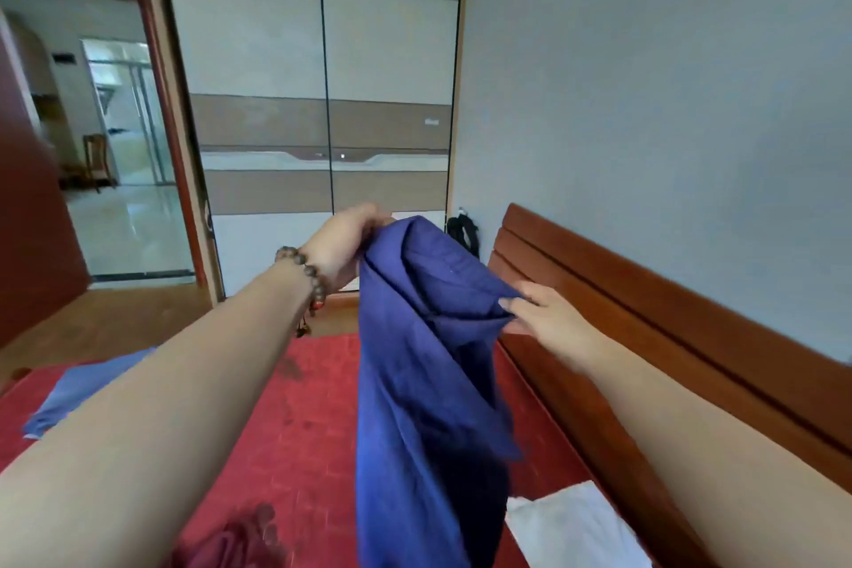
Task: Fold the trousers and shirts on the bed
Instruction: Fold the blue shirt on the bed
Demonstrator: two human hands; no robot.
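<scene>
Dark blue garment [428, 364]: lifted off the bed [313, 420], hanging roughly vertical, bunched and creased, shirt or trousers not discernible. Top edge pinched at two spots: upper corner in left hand [343, 244], a lower fold in right hand [548, 314]. Edge between the grips slopes down to the right. Lower end runs out of frame at the bottom.

Lighter blue garment [78, 392]: flat on the red bed cover, far left, partly hidden behind the left forearm.

White cloth [571, 526]: lying on the bed, lower right, next to the headboard, apart from the blue one.

Dark red fabric [230, 544]: crumpled at bottom edge, type unclear.
</scene>
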